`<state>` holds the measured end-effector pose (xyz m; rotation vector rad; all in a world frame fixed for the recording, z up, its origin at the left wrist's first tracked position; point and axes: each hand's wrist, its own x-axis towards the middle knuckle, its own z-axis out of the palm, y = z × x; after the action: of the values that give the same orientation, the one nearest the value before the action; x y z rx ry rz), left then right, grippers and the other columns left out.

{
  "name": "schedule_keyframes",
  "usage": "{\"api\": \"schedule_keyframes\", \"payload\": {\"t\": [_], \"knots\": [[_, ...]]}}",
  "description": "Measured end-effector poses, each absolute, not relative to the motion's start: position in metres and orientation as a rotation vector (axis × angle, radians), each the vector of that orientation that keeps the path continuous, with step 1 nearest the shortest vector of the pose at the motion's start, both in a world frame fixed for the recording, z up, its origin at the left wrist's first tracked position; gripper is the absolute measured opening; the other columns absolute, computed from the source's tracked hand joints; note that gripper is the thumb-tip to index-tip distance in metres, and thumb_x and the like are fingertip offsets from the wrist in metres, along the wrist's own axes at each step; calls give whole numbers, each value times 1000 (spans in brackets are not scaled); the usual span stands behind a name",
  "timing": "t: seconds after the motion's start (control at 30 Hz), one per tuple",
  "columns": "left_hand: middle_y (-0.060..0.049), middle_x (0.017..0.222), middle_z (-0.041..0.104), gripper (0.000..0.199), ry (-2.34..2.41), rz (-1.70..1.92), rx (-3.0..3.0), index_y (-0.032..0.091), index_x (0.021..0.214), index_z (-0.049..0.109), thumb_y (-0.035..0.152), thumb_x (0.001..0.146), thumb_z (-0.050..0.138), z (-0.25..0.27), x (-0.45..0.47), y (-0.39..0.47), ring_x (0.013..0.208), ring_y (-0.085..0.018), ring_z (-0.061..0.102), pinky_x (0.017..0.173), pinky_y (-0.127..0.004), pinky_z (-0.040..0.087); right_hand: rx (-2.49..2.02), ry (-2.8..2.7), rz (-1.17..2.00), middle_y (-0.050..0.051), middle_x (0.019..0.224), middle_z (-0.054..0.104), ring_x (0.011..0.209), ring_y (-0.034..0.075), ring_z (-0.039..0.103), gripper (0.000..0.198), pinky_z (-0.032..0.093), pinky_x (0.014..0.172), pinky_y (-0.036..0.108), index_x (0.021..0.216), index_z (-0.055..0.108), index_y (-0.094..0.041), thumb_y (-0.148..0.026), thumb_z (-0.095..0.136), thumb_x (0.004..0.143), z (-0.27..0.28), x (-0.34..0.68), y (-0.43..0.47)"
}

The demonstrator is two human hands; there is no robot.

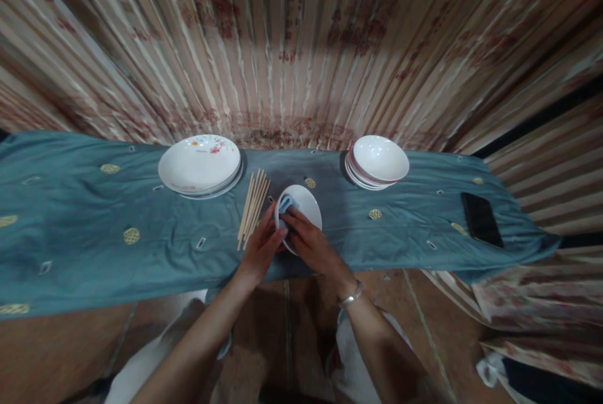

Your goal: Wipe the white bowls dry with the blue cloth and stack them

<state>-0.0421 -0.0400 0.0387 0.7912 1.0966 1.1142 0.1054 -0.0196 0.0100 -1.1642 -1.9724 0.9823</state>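
Near the front edge of the cloth-covered table, a white bowl (308,203) is tilted between my hands. My left hand (262,242) grips its left rim, the thumb on the near side. Inside the bowl, my right hand (308,237) presses a folded light-blue cloth (285,203) against the left inner wall; the fingers partly cover the cloth. A bundle of wooden chopsticks (254,206) lies just left of the bowl, close to my left hand.
A stack of white plates (200,165), the top one flowered, stands at the back left. Stacked white bowls (380,159) stand at the back right. A black phone (482,220) lies far right on the teal tablecloth (169,253). Pleated curtains (292,90) hang behind.
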Motion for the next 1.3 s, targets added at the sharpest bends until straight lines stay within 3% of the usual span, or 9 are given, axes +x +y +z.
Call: {"api": "schedule_keyframes", "payload": {"t": [0.13,0.3,0.47,0.7,0.93,1.1,1.3], "knots": [[-10,121,68,87,1084,1118,798,25,146,43,48,69,77,39,-42,-40,104,-25,65,78,-31,57,-1215,-2011,951,12,156,36,146,20,33,52,28,120,41,142,47,-17,-13,42,91,9,104,-19],[-10,118,69,88,1097,1107,790,24,146,42,48,69,77,40,-43,-40,102,-25,66,76,-31,57,-1248,-2050,817,11,156,36,143,21,37,52,32,119,41,142,48,-19,-11,42,91,7,106,-17],[-9,113,69,90,1106,1120,793,23,147,41,48,68,77,34,-43,-39,96,-23,66,75,-31,57,-1317,-2141,644,14,148,48,139,22,42,52,34,117,44,136,54,-16,-6,43,87,8,112,-15],[-6,104,70,92,1147,1103,799,23,148,39,49,68,77,36,-43,-39,87,-20,66,70,-28,56,-1450,-2227,556,12,126,65,118,24,59,41,45,107,41,115,69,-18,-4,45,85,16,118,-15],[-6,102,70,95,1148,1104,795,22,148,40,51,66,79,40,-42,-38,85,-21,66,69,-28,57,-1405,-2197,813,8,102,73,94,19,66,32,49,89,30,96,72,-17,-5,44,85,30,121,-17],[-6,100,68,98,1124,1111,781,20,149,38,51,65,79,41,-42,-38,84,-19,64,71,-28,57,-1227,-1970,1103,1,79,70,72,13,62,30,46,70,23,86,72,-16,-10,42,84,26,121,-16],[-3,93,68,95,1127,1113,767,20,148,38,47,67,78,39,-42,-39,77,-15,62,73,-30,57,-977,-1652,1330,-1,82,70,74,13,62,32,47,72,22,95,74,-18,-17,43,85,19,110,-17]]}}
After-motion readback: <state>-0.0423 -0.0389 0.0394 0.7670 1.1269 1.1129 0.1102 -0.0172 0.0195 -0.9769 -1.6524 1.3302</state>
